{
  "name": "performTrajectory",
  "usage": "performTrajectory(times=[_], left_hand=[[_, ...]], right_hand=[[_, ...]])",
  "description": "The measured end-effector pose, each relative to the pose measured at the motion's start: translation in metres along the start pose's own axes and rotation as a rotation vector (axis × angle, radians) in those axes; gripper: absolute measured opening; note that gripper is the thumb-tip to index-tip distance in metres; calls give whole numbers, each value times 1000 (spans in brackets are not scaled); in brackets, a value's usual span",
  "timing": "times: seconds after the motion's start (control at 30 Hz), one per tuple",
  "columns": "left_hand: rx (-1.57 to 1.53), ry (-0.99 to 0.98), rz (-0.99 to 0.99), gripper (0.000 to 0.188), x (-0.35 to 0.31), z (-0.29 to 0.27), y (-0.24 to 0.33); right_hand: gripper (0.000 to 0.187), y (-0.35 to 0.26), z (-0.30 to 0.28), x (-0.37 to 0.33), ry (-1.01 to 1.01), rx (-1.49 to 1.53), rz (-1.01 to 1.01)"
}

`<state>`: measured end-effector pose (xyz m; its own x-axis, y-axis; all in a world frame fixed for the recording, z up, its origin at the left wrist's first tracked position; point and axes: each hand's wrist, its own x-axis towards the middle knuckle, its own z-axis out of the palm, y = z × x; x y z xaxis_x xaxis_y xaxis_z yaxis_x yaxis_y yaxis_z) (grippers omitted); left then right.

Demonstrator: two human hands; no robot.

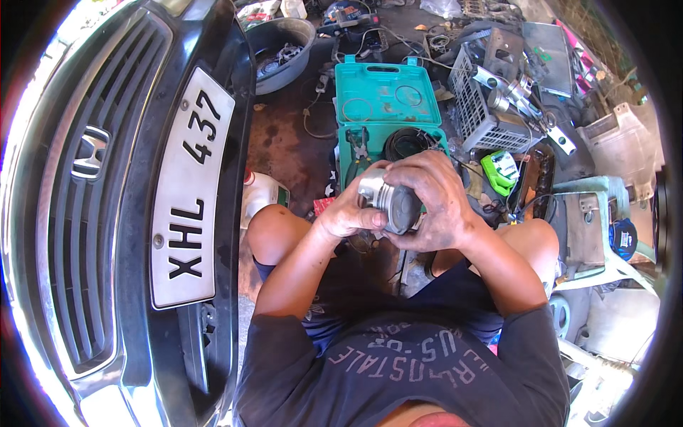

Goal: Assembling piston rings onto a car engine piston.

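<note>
A metal engine piston [400,208] is held up over my lap, its round, dark-stained crown tilted toward me and ring grooves showing on its side. My left hand [348,209] grips the skirt, with the thumb across the near side. Grimy fingers of my right hand [435,201] curl round the crown end and the grooves. Whether a ring sits between those fingers I cannot make out. Just beyond the hands lies an open teal plastic case [388,91]. Pliers [358,146] and a dark coil of rings [407,144] rest in it.
A car's front bumper and grille [107,178] stand close on my left. At the far left is a grey basin [290,71] of parts. On the right, a grey crate [473,110] bears pistons with connecting rods [509,99], near a green bottle [500,173].
</note>
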<state>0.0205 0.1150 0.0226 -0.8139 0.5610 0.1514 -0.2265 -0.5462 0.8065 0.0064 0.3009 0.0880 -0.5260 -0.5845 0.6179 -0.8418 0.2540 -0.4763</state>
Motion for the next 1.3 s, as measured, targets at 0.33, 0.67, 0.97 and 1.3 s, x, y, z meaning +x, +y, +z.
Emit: performTrajectory(times=[0.33, 0.67, 0.97, 1.3], left_hand=[[245, 179, 70, 72, 3, 4, 16], [94, 592, 87, 69, 0, -20, 23], [93, 694, 118, 71, 2, -25, 32], [-53, 569, 101, 65, -1, -37, 29]], right_hand=[[40, 84, -42, 16, -130, -128, 616], [24, 252, 52, 33, -406, -614, 793], [13, 275, 70, 44, -630, -760, 658], [13, 267, 34, 47, -148, -508, 558]])
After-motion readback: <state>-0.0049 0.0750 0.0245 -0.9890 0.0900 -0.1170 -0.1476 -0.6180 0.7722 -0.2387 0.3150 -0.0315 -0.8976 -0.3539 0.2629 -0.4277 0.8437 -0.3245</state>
